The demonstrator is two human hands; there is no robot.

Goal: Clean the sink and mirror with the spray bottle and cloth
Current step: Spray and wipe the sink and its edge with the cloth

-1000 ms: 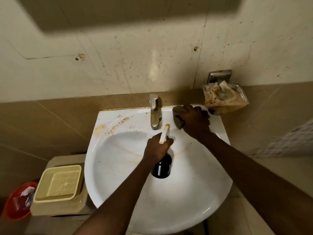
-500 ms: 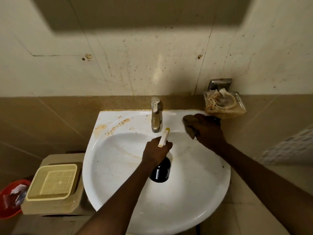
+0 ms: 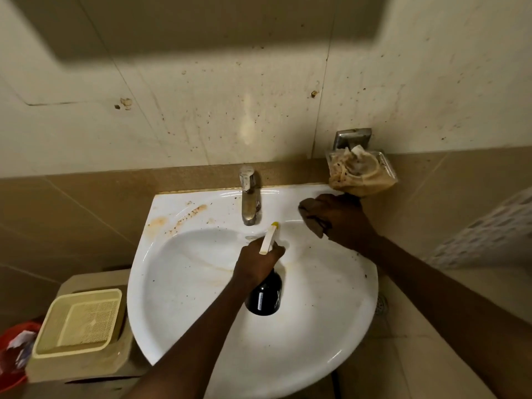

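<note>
left hand (image 3: 256, 264): over the basin middle, fingers wrapped round the neck of the spray bottle (image 3: 266, 295), holding it clear of the bowl
spray bottle: dark body hangs below the hand, white trigger head with yellow tip pokes up and away, aimed toward the tap (image 3: 249, 203)
right hand (image 3: 342, 223): on the sink's back right ledge, fingers curled over the cloth (image 3: 312, 217), pressing it onto the rim
cloth: dark, bunched, sticks out from under the hand on the tap side; sits on the ledge, just beside the tap base, not touching it
sink (image 3: 331, 326): white, rounded front; brown-orange stains on the back left ledge, dark specks and a faint brown ring inside the bowl
tap: single metal spout, centre back, dull and stained
soap holder (image 3: 361, 171): wall-mounted, above the right hand, stuffed with crumpled tan material
wall (image 3: 230, 96): pale tiles, speckled with dark spots; darker tile band behind the sink
mirror: not in frame
left of sink: beige bin (image 3: 77, 323) with perforated lid, red bucket (image 3: 14, 358) at the frame edge
drain: hidden behind the bottle, can't tell
</note>
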